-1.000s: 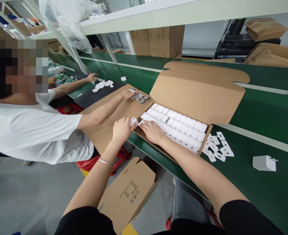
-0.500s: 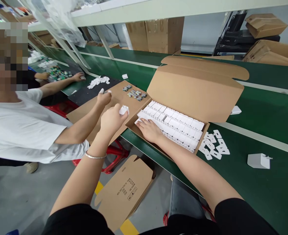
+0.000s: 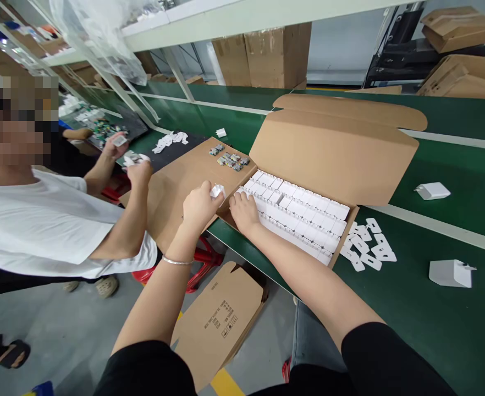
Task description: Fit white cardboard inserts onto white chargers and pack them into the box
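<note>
An open cardboard box (image 3: 337, 159) lies on the green conveyor belt, packed with rows of white chargers (image 3: 304, 214). My left hand (image 3: 199, 206) is closed on one small white charger (image 3: 216, 191) just outside the box's left end. My right hand (image 3: 244, 212) rests on the chargers at that same near-left corner, fingers curled and pressing down. A bracelet circles my left wrist.
A co-worker in a white shirt (image 3: 48, 225) sits at my left with small white parts in both hands. Small circuit boards (image 3: 230, 159) lie on a flat cardboard sheet. White card inserts (image 3: 368, 247) and two loose chargers (image 3: 451, 273) lie on the belt. A folded carton (image 3: 218, 322) is on the floor.
My left hand came back toward the box corner with the charger. My right hand slid to the box's left end. The co-worker pulled both hands back. A loose charger travelled right on the belt.
</note>
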Demonstrator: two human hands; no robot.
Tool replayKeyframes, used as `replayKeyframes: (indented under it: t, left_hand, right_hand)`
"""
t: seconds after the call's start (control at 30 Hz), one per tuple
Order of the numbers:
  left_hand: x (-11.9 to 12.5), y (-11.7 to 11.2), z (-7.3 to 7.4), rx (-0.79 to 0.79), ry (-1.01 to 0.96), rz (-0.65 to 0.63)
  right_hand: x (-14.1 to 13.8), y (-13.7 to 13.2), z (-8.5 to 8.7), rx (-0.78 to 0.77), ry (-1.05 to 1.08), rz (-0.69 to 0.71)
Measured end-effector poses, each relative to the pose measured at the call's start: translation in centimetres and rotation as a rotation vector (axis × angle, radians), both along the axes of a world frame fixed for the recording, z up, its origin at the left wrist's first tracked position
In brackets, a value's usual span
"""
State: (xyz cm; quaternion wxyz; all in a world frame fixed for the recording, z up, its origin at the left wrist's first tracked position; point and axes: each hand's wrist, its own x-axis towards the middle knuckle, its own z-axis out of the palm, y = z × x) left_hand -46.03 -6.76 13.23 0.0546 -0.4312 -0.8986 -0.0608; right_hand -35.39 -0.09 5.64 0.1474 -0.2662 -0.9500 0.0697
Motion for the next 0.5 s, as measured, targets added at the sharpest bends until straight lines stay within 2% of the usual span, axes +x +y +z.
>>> replayKeyframes:
  t: [0.1, 0.2, 0.37, 0.5]
  left_hand:
    - [0.3, 0.0, -0.4, -0.002, 0.000, 0.007]
    - [0.7, -0.3, -1.0, -0.010, -0.019, 0.014]
    - [0.8, -0.1, -1.8, -0.032, -0.035, -0.076]
    - [1.1, 1.2, -1.6, -0.054, 0.011, -0.180]
  right_hand:
    - [-0.5, 0.0, -0.1, -0.032, 0.036, -0.110]
    - [-0.4, 0.4, -0.4, -0.056, 0.064, -0.157]
    - [0.5, 1.7, -0.6, -0.070, 0.077, -0.150]
    - [2.1, 1.7, 0.1, -0.051, 0.084, -0.101]
